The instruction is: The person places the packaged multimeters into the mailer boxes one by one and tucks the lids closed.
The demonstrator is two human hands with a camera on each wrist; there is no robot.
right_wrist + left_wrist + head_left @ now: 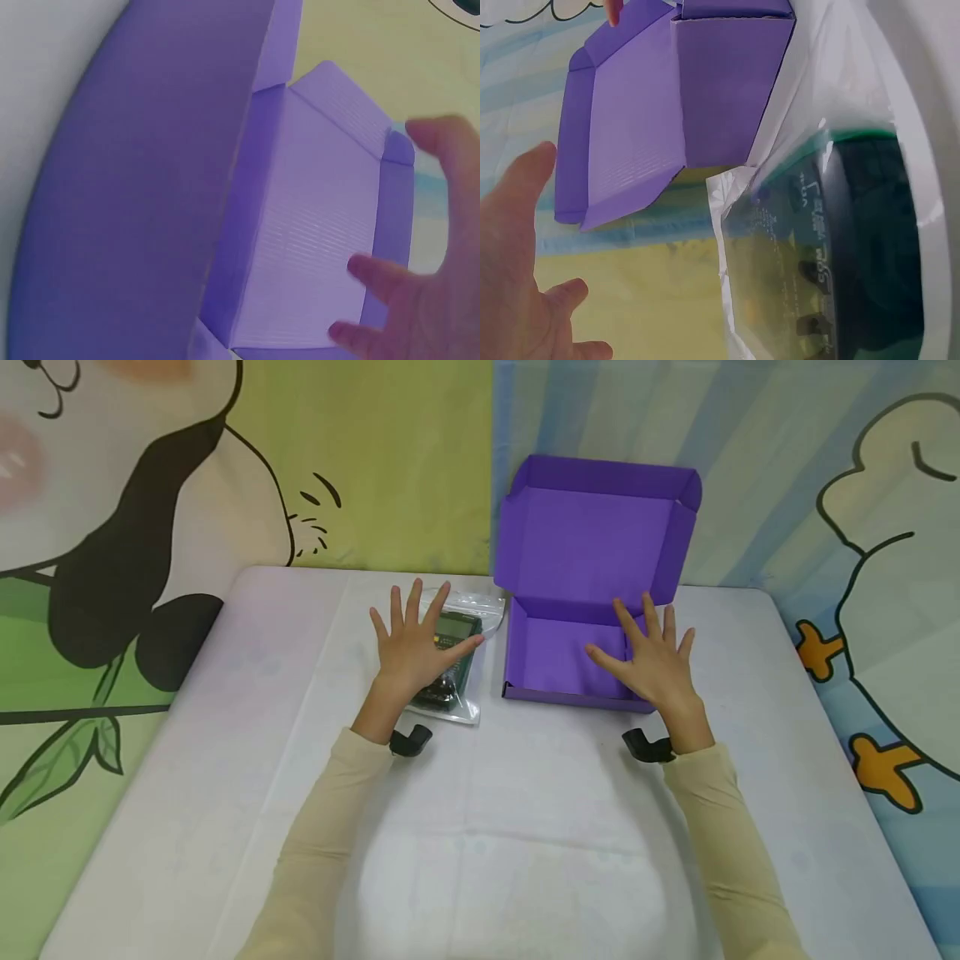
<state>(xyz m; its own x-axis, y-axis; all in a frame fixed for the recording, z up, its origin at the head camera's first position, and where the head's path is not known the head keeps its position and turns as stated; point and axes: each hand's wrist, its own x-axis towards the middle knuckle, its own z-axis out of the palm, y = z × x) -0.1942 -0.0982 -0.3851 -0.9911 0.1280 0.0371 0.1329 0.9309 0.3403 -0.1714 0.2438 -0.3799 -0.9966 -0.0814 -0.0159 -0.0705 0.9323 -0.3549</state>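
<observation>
The left hand point(414, 643) is spread wide, fingers straight, over a dark calculator point(450, 647) sealed in a clear bag point(480, 610) that lies flat on the white tabletop point(525, 827); whether the palm touches the bag cannot be told. Just right of the bag sits a purple box point(558, 664), its lid standing upright against the backdrop. The right hand point(656, 656) is likewise spread wide, fingers straight, over the box's front right corner, gripping nothing.
</observation>
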